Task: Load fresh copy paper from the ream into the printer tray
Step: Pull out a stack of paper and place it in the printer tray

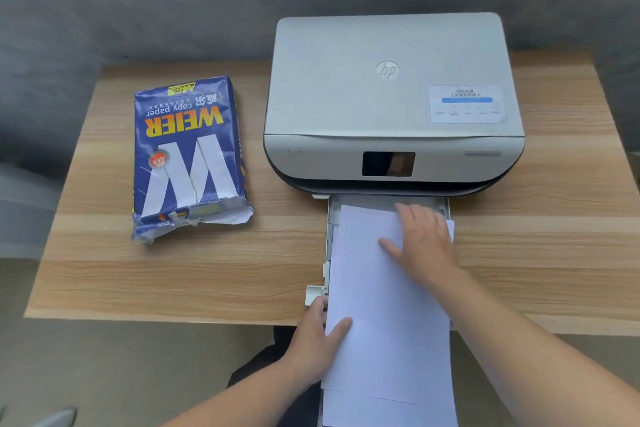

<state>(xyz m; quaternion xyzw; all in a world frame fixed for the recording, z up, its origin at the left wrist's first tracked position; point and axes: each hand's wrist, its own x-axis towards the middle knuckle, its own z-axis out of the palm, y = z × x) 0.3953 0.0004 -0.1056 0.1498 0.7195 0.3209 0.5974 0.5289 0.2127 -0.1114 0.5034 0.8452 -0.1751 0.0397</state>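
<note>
A wooden table [173,274] fills most of the view, and on its right half a white printer [391,97] is set with its lid shut. To the left, well apart from the printer, the blue ream [188,156] of copy paper is laid flat, its near end torn open. From the printer's front the tray [332,204] is pulled out toward the person, and a stack of white paper [381,305] is laid along it, slightly skewed, its far end inside the tray and its near end overhanging the table edge; a few sheets appear to trail loose at the bottom. The right hand [424,243] is pressed flat on the far part of the stack, fingers spread wide. The left hand [320,333] is closed on the stack's near left edge, thumb on top, beside a small plastic guide [313,293]. The step in hand is judged to be the feeding of the sheets into the tray. Next, the stack would need to be squared, slid fully forward under the printer, the guide brought against its edge, and the tray pushed home.
</note>
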